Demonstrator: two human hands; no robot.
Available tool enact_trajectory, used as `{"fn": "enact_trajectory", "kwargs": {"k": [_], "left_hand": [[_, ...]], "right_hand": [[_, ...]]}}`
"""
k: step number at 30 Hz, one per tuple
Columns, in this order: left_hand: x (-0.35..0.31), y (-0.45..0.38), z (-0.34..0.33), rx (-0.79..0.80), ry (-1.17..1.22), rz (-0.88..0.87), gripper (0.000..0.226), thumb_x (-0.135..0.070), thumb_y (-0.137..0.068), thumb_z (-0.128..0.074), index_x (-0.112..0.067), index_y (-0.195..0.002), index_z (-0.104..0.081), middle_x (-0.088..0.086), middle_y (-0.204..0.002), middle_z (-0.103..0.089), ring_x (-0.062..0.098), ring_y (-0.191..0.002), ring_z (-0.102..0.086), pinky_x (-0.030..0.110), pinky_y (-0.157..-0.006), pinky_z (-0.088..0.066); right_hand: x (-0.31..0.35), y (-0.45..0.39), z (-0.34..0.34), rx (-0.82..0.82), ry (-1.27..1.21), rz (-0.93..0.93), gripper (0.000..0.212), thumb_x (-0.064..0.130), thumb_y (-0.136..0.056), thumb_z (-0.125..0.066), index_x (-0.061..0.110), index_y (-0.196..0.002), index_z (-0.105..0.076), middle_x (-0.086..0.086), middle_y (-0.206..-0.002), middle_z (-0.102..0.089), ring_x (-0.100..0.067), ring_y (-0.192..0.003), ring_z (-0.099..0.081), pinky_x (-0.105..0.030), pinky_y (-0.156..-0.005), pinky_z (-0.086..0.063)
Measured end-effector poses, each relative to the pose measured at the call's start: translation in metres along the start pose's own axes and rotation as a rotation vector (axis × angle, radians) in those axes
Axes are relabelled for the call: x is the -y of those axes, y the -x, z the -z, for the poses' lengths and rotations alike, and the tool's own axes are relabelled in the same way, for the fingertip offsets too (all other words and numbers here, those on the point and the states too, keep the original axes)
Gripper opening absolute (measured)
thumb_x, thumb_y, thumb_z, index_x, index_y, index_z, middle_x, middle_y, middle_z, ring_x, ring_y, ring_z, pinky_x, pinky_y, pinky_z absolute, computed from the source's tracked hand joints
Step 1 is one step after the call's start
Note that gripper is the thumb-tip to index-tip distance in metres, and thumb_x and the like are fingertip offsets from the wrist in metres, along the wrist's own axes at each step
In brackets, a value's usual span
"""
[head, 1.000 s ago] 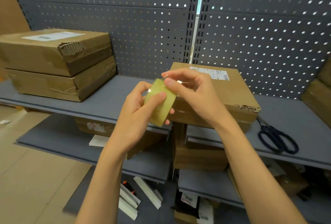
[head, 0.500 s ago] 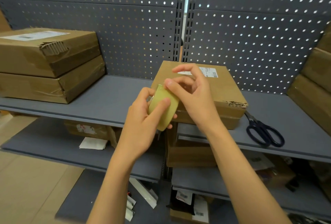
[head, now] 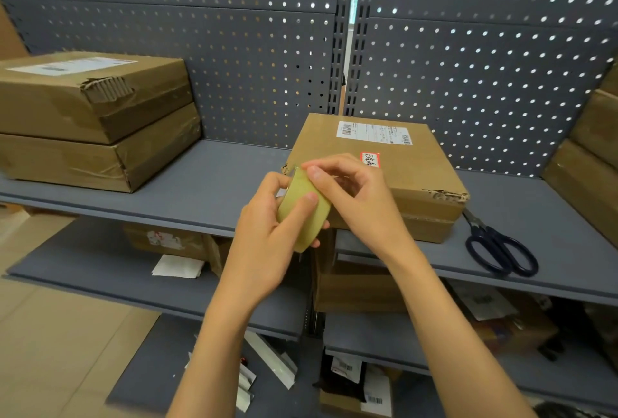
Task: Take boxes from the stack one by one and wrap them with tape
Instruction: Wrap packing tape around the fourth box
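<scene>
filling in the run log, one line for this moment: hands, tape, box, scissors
left hand grips tape roll | right hand picks at roll's edge | box on shelf, untaped | scissors right of box

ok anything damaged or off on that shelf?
Yes. The box in front has a torn near-right corner and a frayed left corner, corrugation exposed. The top box of the left stack also has a ripped patch on its front edge. Scissors lie flat beside the front box; nothing spilled.
</scene>
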State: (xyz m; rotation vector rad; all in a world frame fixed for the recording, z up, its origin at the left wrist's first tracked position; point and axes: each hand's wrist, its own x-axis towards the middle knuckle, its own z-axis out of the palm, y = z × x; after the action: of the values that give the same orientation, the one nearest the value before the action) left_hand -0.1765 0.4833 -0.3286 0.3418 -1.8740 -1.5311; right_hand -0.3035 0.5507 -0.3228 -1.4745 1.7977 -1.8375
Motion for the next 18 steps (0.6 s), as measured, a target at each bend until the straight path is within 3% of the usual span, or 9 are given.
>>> {"fn": "enact_trajectory", "kwargs": {"k": [7, 12, 18], "left_hand": [[0.004, 0.001, -0.001, -0.001, 0.068, 0.049, 0.009, -0.018, -0.094, -0.053, -0.010, -0.098, -0.051, 0.008, -0.079, -0.072, 0.020, -0.072, -0.071, 0.032, -0.058, -0.057], [0.005, 0.004, 0.003, 0.136, 0.149, 0.115, 0.021, -0.023, -0.087, -0.055, -0.009, -0.103, -0.059, 0.016, -0.084, -0.072, 0.023, -0.075, -0.072, 0.027, -0.066, -0.056], [0.010, -0.003, 0.009, 0.064, 0.062, 0.189, 0.016, -0.020, -0.097, -0.049, -0.010, -0.097, -0.061, 0.014, -0.070, -0.072, 0.023, -0.062, -0.069, 0.033, -0.064, -0.058]], "right_hand": [[-0.002, 0.004, -0.005, -0.065, -0.110, -0.007, 0.018, 0.005, -0.086, -0.066, 0.021, -0.080, -0.069, 0.011, -0.085, -0.067, -0.007, -0.085, -0.064, -0.021, -0.079, -0.049], [-0.003, 0.001, -0.003, -0.114, -0.074, -0.093, 0.008, 0.011, -0.088, -0.065, 0.015, -0.082, -0.070, 0.009, -0.082, -0.068, -0.001, -0.078, -0.062, -0.015, -0.073, -0.046], [0.009, 0.000, -0.016, -0.206, 0.127, 0.062, 0.010, 0.011, -0.087, -0.067, 0.016, -0.078, -0.069, 0.006, -0.081, -0.066, 0.000, -0.079, -0.059, -0.014, -0.076, -0.045]]}}
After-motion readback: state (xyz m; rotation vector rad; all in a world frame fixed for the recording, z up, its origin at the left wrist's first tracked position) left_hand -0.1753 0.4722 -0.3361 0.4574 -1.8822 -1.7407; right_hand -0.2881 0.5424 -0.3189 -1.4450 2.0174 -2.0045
